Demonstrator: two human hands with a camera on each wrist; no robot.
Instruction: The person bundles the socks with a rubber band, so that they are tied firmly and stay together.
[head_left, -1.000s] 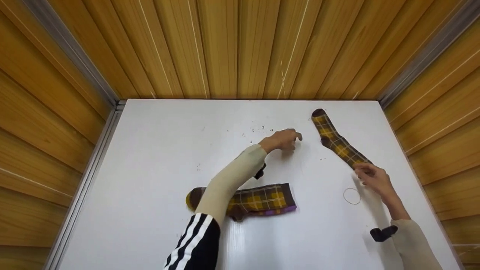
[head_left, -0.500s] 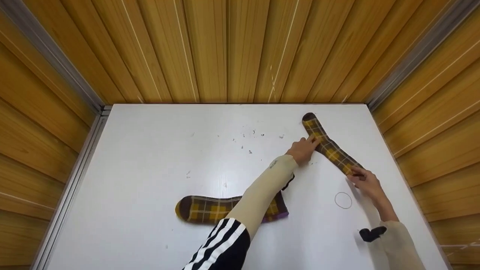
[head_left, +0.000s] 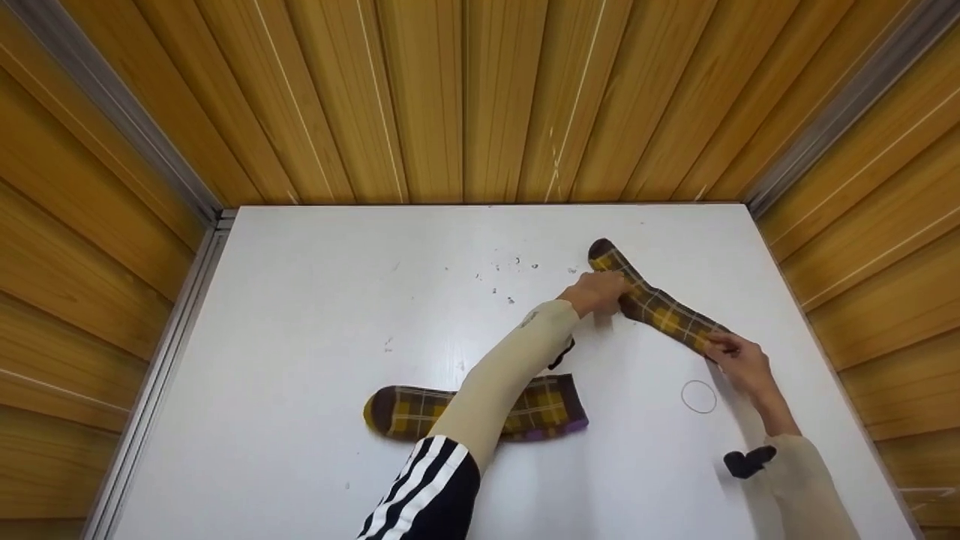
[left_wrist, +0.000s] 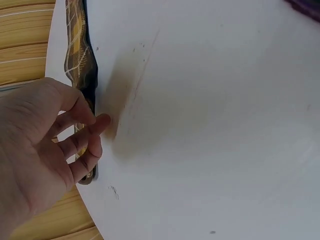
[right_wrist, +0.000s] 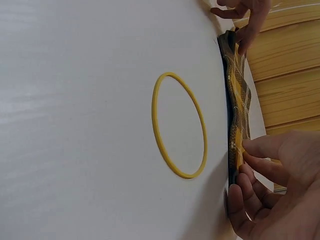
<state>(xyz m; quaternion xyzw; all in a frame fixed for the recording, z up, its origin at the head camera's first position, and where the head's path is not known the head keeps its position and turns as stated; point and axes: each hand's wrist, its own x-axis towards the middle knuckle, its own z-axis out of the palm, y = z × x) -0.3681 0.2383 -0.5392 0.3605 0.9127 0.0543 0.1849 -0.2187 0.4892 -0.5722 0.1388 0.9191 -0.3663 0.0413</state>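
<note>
A brown and yellow plaid sock (head_left: 671,319) lies slanting at the right of the white table, toe towards the back. At its cuff my right hand (head_left: 742,364) pinches the edge between thumb and fingers; the right wrist view shows this grip close up. My left hand (head_left: 598,291) is over the foot part near the heel. Seen from the right wrist, a left finger (right_wrist: 243,44) touches the sock while the thumb stands apart from it. In the left wrist view the left fingers (left_wrist: 75,145) are loosely bent and cover part of the sock (left_wrist: 80,55).
A yellow rubber band (right_wrist: 156,120) lies near the right hand. Under the left forearm are stacked socks (head_left: 409,412), plaid on top, with yellow and purple edges showing below. Small dark marks dot the white tabletop (head_left: 315,300). Wooden panel walls (head_left: 420,97) enclose the table's back and sides.
My left hand has moved right and reached the plaid sock. The sock's foot has shifted left and slightly nearer. My right hand keeps its hold at the cuff.
</note>
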